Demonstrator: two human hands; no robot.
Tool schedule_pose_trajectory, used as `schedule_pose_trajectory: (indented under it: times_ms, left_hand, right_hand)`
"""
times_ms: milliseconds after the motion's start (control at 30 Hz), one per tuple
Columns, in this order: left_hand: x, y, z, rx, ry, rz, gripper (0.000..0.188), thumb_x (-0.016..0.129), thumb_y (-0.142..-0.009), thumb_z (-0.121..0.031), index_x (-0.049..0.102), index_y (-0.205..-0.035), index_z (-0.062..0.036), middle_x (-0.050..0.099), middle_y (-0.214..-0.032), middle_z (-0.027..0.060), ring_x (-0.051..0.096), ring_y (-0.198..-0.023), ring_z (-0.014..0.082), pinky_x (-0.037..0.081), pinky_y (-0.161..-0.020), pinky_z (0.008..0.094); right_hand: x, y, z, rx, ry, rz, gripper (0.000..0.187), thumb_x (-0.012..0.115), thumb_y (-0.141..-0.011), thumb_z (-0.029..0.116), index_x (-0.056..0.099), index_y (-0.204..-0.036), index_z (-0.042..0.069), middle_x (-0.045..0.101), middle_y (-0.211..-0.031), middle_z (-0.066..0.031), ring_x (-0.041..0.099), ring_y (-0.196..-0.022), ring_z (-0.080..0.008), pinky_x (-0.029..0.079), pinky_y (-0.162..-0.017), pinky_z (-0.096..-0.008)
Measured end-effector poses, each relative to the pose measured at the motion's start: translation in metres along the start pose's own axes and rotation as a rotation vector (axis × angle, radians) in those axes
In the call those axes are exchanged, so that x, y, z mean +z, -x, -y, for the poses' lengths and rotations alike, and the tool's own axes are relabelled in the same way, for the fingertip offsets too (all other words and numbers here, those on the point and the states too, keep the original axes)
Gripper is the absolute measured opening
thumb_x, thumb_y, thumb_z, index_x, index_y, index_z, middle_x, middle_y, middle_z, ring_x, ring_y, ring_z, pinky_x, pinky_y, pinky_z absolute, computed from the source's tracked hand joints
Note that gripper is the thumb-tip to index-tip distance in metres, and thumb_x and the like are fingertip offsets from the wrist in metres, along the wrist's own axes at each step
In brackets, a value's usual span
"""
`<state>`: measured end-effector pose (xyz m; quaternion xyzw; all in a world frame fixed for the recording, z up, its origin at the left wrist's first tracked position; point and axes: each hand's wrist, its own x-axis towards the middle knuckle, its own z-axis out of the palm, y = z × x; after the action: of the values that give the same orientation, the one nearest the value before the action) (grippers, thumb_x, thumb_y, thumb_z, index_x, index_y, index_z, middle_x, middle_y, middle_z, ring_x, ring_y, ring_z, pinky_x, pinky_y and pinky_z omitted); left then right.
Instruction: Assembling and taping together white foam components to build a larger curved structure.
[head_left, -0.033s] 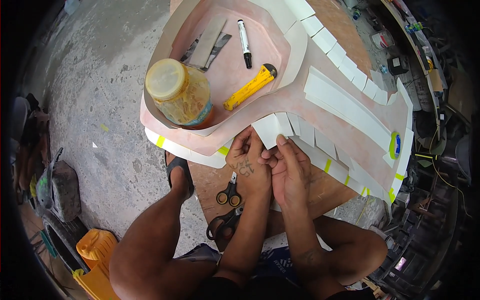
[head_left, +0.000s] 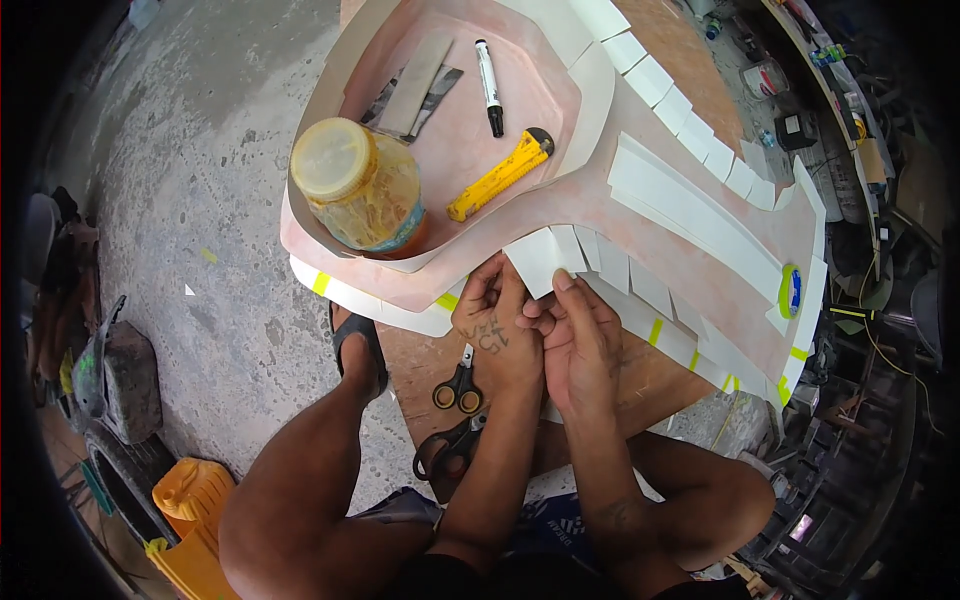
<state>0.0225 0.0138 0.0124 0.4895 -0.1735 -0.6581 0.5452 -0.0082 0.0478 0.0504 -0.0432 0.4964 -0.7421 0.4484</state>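
Note:
A white card piece at the near edge of a large pinkish moulded panel is between my hands. My left hand pinches its left edge, fingers curled and partly hidden behind it. With thumb on the card's lower right corner, my right hand grips it from the other side. Several more white card strips line the panel's edge to the right. Small black-handled scissors lie on the brown board beside my left wrist. Nearer me is a second pair of scissors, partly covered by my left forearm.
Inside the panel's hollow stand a lidded jar, a yellow utility knife, a black-and-white marker and flat grey strips. A green tape roll rests at the right. A yellow plastic container is on the floor, lower left.

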Motion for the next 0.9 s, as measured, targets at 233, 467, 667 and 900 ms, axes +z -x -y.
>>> schedule_pose_trajectory:
  times_ms: [233, 467, 667, 900]
  left_hand:
    - [0.0013, 0.0017, -0.0010, 0.024, -0.003, 0.012, 0.016, 0.065, -0.091, -0.008, 0.064, -0.099, 0.0056, 0.067, -0.094, 0.0110, 0.063, -0.081, 0.0120, 0.050, -0.071, 0.0208]
    - [0.0008, 0.0020, -0.0009, 0.024, -0.025, 0.010, 0.017, 0.065, -0.091, -0.009, 0.063, -0.101, 0.0053, 0.067, -0.095, 0.0110, 0.062, -0.082, 0.0122, 0.050, -0.072, 0.0210]
    - [0.0025, 0.0045, -0.0017, 0.016, -0.011, 0.005, 0.018, 0.064, -0.091, -0.009, 0.063, -0.102, 0.0053, 0.067, -0.096, 0.0110, 0.062, -0.083, 0.0123, 0.050, -0.073, 0.0210]
    - [0.0018, 0.0036, 0.0031, 0.040, 0.000, 0.019, 0.020, 0.063, -0.092, -0.009, 0.062, -0.104, 0.0061, 0.067, -0.098, 0.0115, 0.062, -0.085, 0.0128, 0.050, -0.075, 0.0223]
  right_hand:
    - [0.0013, 0.0002, 0.0038, 0.024, 0.006, 0.008, 0.020, 0.055, -0.096, 0.012, 0.061, -0.104, -0.005, 0.065, -0.086, -0.0098, 0.065, -0.073, -0.0156, 0.058, -0.068, -0.0297]
    - [-0.0018, -0.0011, 0.0019, 0.032, -0.009, 0.011, 0.019, 0.055, -0.096, 0.012, 0.061, -0.104, -0.005, 0.065, -0.087, -0.0101, 0.065, -0.074, -0.0158, 0.057, -0.068, -0.0299]
    - [-0.0005, -0.0005, 0.0042, 0.034, 0.017, 0.004, 0.019, 0.056, -0.095, 0.014, 0.062, -0.104, -0.002, 0.067, -0.087, -0.0086, 0.063, -0.072, -0.0139, 0.055, -0.066, -0.0298]
    - [0.0000, -0.0004, 0.0042, 0.025, 0.038, -0.005, 0.019, 0.056, -0.095, 0.014, 0.062, -0.104, -0.002, 0.067, -0.086, -0.0085, 0.063, -0.072, -0.0140, 0.056, -0.066, -0.0305]
